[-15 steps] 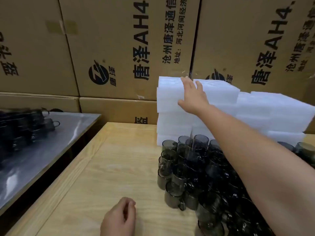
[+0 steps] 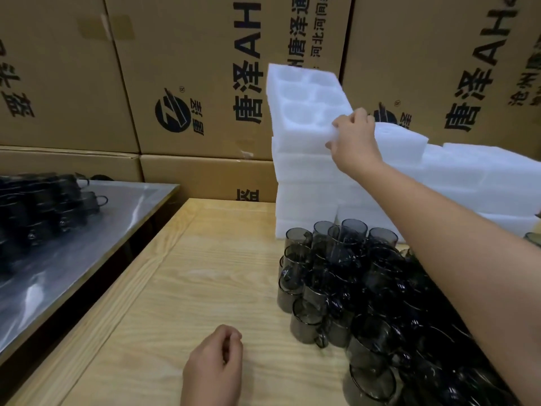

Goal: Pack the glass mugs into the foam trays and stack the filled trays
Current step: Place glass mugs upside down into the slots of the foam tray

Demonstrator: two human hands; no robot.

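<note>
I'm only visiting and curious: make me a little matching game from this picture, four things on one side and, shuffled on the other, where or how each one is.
Things:
1. top foam tray
2. left hand
3. glass mugs
4. right hand

States:
A. crowded together on the wooden table
B. tilted up, pockets showing
C. loosely curled, holding nothing
D. grips the top foam tray by its edge

Pairs: 1-B, 2-C, 3-A, 4-D.

Printed cardboard boxes stacked behind; wooden table; steel table left.
</note>
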